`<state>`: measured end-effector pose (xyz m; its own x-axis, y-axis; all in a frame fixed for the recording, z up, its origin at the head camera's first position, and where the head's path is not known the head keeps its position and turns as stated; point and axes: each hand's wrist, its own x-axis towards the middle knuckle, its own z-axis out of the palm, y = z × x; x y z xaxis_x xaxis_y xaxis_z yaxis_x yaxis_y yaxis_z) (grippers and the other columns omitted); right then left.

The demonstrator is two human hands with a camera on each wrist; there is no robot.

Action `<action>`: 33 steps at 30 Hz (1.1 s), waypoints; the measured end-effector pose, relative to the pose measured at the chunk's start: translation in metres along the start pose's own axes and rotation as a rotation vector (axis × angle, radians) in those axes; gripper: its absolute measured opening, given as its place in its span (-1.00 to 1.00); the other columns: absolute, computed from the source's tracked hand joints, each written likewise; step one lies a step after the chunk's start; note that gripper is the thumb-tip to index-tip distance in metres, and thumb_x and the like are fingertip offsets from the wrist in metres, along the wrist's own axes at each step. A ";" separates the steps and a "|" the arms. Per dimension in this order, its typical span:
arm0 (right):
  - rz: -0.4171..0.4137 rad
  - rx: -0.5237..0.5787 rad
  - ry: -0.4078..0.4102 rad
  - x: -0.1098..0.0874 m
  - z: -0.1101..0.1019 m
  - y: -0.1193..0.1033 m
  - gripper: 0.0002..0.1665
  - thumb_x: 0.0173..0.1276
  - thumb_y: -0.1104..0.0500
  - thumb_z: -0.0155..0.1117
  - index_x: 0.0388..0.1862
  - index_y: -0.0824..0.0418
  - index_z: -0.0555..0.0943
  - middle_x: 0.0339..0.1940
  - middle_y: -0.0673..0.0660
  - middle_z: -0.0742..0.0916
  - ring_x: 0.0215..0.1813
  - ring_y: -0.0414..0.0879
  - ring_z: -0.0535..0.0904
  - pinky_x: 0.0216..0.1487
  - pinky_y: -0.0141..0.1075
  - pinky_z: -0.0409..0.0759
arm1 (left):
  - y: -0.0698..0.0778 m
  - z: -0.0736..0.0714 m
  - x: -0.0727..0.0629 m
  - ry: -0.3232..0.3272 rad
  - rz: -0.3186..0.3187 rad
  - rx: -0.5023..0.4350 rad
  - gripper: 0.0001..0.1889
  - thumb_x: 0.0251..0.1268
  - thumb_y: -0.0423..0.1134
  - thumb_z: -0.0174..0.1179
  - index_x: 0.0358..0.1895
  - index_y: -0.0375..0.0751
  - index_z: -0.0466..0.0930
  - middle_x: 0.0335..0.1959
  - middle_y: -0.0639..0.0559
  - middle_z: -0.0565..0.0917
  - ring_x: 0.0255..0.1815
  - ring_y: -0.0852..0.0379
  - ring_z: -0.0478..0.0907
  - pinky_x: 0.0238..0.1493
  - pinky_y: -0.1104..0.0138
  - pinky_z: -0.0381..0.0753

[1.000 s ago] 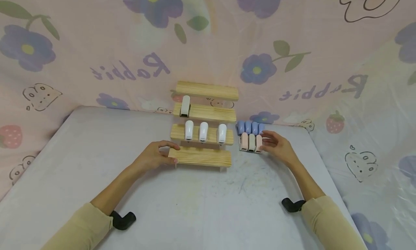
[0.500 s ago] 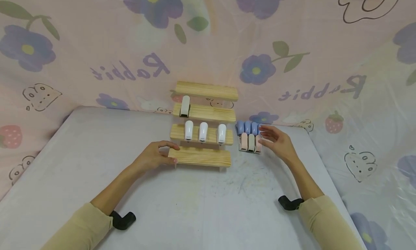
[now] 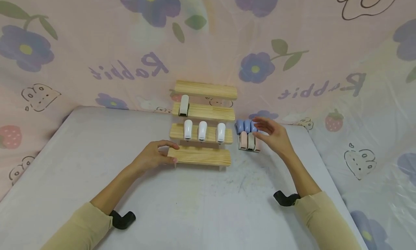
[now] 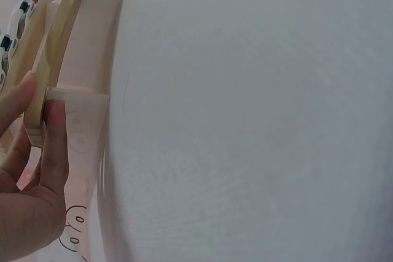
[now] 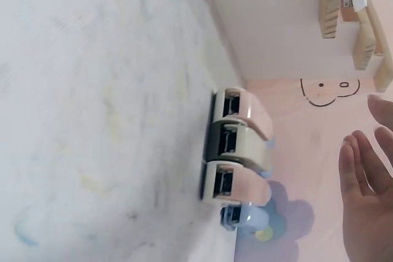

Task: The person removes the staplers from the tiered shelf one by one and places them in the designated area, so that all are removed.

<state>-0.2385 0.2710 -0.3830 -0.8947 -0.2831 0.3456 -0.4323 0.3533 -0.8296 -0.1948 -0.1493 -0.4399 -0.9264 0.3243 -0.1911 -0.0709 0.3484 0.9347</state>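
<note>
My left hand (image 3: 152, 157) grips the left end of the lowest board on a stepped wooden display rack (image 3: 199, 156), thumb and fingers on opposite faces of the board in the left wrist view. Three white staplers (image 3: 202, 131) stand on the rack's second step, and a light grey stapler (image 3: 184, 105) on the step above. Right of the rack, my right hand (image 3: 274, 134) hovers with loosely bent fingers and holds nothing. It overlaps a row of blue staplers (image 3: 247, 126) in the head view. Before that row stand two pink staplers (image 5: 239, 182) and a cream stapler (image 5: 245, 144).
The rack stands on a white-covered table (image 3: 195, 206) near its back edge. A patterned curtain (image 3: 208, 55) hangs behind and along the sides. Black curved pieces (image 3: 122, 220) stick out at both sleeve cuffs.
My right hand has moved up and to the left, from beside the right pink stapler to over the blue row. The left hand stays on the rack.
</note>
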 end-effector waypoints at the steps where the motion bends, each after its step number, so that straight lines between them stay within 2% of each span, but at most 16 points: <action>1: -0.009 0.008 0.004 0.001 0.001 -0.002 -0.40 0.26 0.48 0.35 0.29 0.52 0.44 0.21 0.48 0.57 0.19 0.33 0.51 0.20 -0.12 0.48 | 0.000 0.000 0.000 -0.001 0.001 -0.003 -0.49 0.07 -0.23 0.51 0.14 -0.13 0.62 0.09 -0.13 0.64 -0.39 0.06 0.53 -0.30 0.24 0.45; 6: -0.041 0.054 0.023 0.007 0.006 -0.012 -0.40 0.25 0.50 0.34 0.29 0.52 0.44 0.19 0.47 0.58 0.17 0.12 0.57 0.21 -0.14 0.48 | 0.000 -0.001 -0.001 -0.001 0.004 -0.006 -0.49 0.07 -0.23 0.52 0.14 -0.13 0.62 0.10 -0.12 0.63 -0.41 0.06 0.52 -0.33 0.27 0.43; 9: -0.061 0.064 0.024 0.012 0.009 -0.017 -0.38 0.26 0.50 0.34 0.30 0.51 0.43 0.19 0.49 0.57 0.17 0.20 0.55 0.21 -0.13 0.49 | -0.001 -0.001 -0.001 -0.002 0.006 -0.006 -0.49 0.07 -0.23 0.51 0.15 -0.13 0.62 0.10 -0.12 0.63 -0.40 0.04 0.52 -0.34 0.27 0.44; 14: -0.087 0.095 0.016 0.021 0.014 -0.017 -0.37 0.26 0.53 0.32 0.33 0.47 0.42 0.22 0.50 0.54 0.20 0.38 0.46 0.23 -0.09 0.46 | -0.003 -0.001 0.000 -0.007 0.006 -0.011 -0.49 0.08 -0.24 0.51 0.15 -0.13 0.62 0.23 -0.13 0.55 -0.37 0.04 0.53 -0.32 0.24 0.47; 20: -0.102 0.110 0.003 0.030 0.016 -0.009 -0.35 0.27 0.52 0.31 0.36 0.41 0.42 0.25 0.41 0.56 0.22 0.23 0.49 0.24 -0.16 0.47 | -0.005 0.000 0.003 -0.006 0.016 -0.009 -0.50 0.08 -0.24 0.50 0.14 -0.13 0.62 0.24 -0.14 0.54 -0.37 0.03 0.54 -0.32 0.27 0.46; 26: -0.139 0.097 0.000 0.038 0.021 -0.018 -0.37 0.28 0.46 0.35 0.34 0.32 0.47 0.22 0.34 0.59 0.21 0.10 0.54 0.24 -0.17 0.48 | -0.003 0.001 0.002 0.007 0.016 -0.014 -0.50 0.07 -0.25 0.51 0.14 -0.15 0.63 0.22 -0.13 0.57 -0.40 0.06 0.54 -0.37 0.31 0.44; 29: -0.161 0.100 -0.002 0.042 0.026 -0.024 -0.35 0.26 0.49 0.34 0.34 0.31 0.47 0.21 0.35 0.60 0.19 0.09 0.55 0.23 -0.14 0.48 | -0.003 0.001 0.002 0.016 0.007 -0.006 -0.50 0.07 -0.24 0.51 0.14 -0.14 0.63 0.14 -0.12 0.62 -0.43 0.07 0.49 -0.41 0.33 0.39; 33: -0.180 0.124 -0.003 0.043 0.035 -0.038 -0.33 0.22 0.58 0.31 0.34 0.41 0.44 0.19 0.44 0.59 0.18 0.23 0.52 0.22 -0.09 0.48 | -0.003 0.002 0.001 0.016 -0.001 -0.001 -0.50 0.07 -0.24 0.51 0.13 -0.13 0.63 0.09 -0.11 0.64 -0.42 0.07 0.49 -0.40 0.32 0.39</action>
<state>-0.2567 0.2145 -0.3523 -0.8040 -0.3344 0.4917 -0.5675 0.1845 -0.8025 -0.1949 -0.1484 -0.4436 -0.9320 0.3104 -0.1871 -0.0720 0.3475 0.9349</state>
